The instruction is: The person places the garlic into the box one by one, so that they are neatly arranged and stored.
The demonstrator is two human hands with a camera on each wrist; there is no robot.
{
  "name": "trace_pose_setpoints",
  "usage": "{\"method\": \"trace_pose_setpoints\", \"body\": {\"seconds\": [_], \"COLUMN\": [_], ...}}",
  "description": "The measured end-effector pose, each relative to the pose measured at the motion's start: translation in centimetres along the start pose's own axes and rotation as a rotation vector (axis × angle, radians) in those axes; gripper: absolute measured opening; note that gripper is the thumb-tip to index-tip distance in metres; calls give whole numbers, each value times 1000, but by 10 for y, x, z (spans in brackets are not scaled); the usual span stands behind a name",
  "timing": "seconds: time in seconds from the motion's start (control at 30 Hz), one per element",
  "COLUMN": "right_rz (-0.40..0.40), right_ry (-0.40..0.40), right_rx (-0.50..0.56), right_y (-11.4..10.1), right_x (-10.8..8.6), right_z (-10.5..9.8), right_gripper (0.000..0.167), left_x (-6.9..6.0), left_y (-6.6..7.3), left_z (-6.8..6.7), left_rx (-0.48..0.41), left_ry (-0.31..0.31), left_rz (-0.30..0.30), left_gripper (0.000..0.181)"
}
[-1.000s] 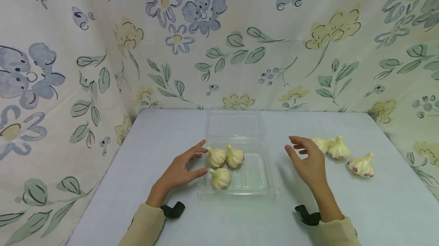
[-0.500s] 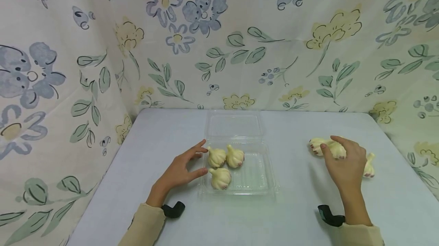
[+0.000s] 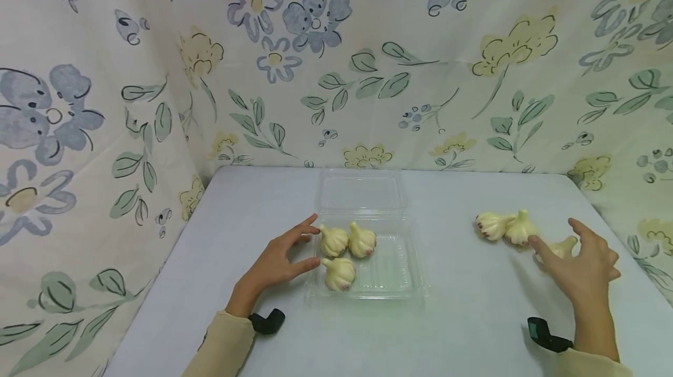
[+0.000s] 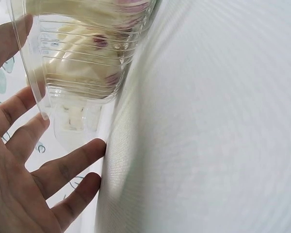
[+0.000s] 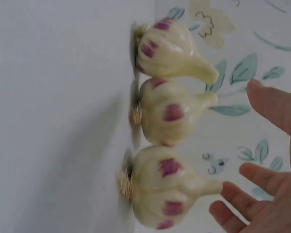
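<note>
A clear plastic clamshell container lies with its lid folded back; three garlic bulbs sit in its left part. My left hand rests at the container's left side, fingers spread, and its fingertips touch the clear rim in the left wrist view. At the right, my right hand reaches over a garlic bulb, thumb and fingers apart, partly hiding it. Two more garlic bulbs stand just beyond. In the right wrist view the nearest garlic bulb has its stem close to the fingertips.
A white table carries everything. Floral curtains enclose it at the back and sides. The container's open lid extends toward the table's back edge.
My right hand has moved right from beside the container, past the two farther garlic bulbs, to the rightmost one. The left hand and the container have stayed in place.
</note>
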State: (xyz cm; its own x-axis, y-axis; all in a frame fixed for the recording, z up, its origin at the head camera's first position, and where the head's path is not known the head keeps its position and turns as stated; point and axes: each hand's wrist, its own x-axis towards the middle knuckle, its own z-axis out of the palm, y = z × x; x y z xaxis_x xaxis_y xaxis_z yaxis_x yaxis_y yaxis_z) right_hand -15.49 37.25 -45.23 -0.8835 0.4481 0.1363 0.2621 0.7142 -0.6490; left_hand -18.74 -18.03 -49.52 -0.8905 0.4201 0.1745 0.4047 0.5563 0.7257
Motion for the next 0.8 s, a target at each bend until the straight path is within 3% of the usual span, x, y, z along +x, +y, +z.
{"method": "trace_pose_setpoints", "body": {"seconds": [0.27, 0.5, 0.8], "right_rz": [40, 98, 188], "right_ry": [-202, -216, -340], "right_rx": [-54, -59, -128], "right_y": [31, 44, 51], "right_x": [6, 9, 11], "right_z": [-17, -18, -19], "right_gripper": [105, 109, 104], "left_x": [0, 1, 2], "left_y": [1, -1, 0], "left_z": [-1, 1, 0], "left_rx": [3, 4, 6], "left_ry": [4, 6, 7], "left_rz": [-3, 0, -3], "left_gripper": [61, 63, 80]}}
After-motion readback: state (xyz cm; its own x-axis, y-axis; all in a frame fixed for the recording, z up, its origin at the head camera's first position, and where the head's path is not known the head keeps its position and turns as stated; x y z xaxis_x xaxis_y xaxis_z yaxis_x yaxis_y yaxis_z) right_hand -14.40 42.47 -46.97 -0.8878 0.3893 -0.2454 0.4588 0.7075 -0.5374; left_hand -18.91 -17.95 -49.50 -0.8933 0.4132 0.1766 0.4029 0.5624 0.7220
